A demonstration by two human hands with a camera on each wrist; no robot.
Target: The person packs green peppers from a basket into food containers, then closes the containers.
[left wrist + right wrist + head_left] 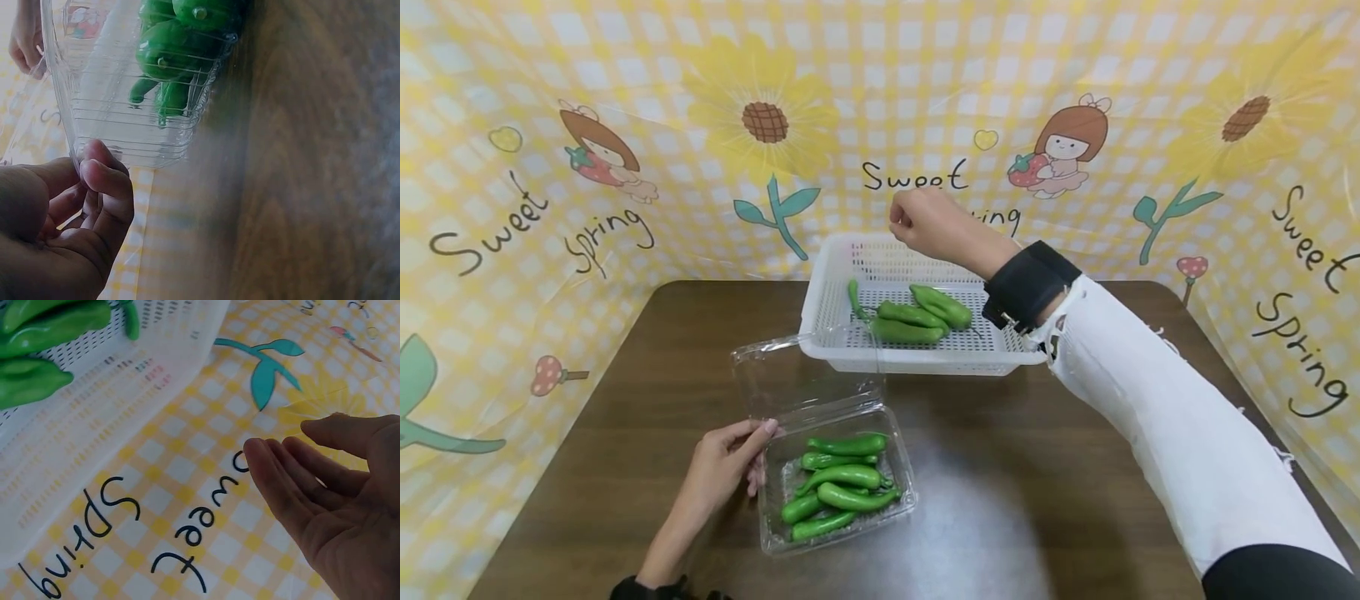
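A: Where is the left hand (726, 467)?

B: At the near-left rim of the clear clamshell box (838, 483). Fingertips rest against the box's left wall, fingers loosely curled beside it. From the left wrist view the fingers (106, 181) touch the ribbed plastic; no clamp around it that I can make out. Call it relaxed and touching.

A: What is in the box?

B: Green peppers (842, 477), several, lying roughly side by side, stems mixed. The box's lid (805, 375) stands hinged open behind it, leaning toward the white basket (827, 317).

A: And the basket, relative to the box?

B: Just behind the box, farther from the person, nearly touching the raised lid. It is a white perforated tray. More green peppers (917, 317) lie in its middle, a small cluster, one thinner pepper off to their left.

A: The right hand (925, 218)?

B: Raised above the basket's far edge, behind the box and well apart from it. It holds nothing. From the head view the fingers look loosely curled; the right wrist view shows them fairly straight, palm (350, 506) bare, with the basket's wall (125, 394) below and to its left.

A: What does everything stand on?

B: A dark brown table (1037, 483), box and basket both on it. A yellow checked backdrop (625, 100) with sunflowers and "Sweet Spring" lettering rises behind the basket and wraps both sides.
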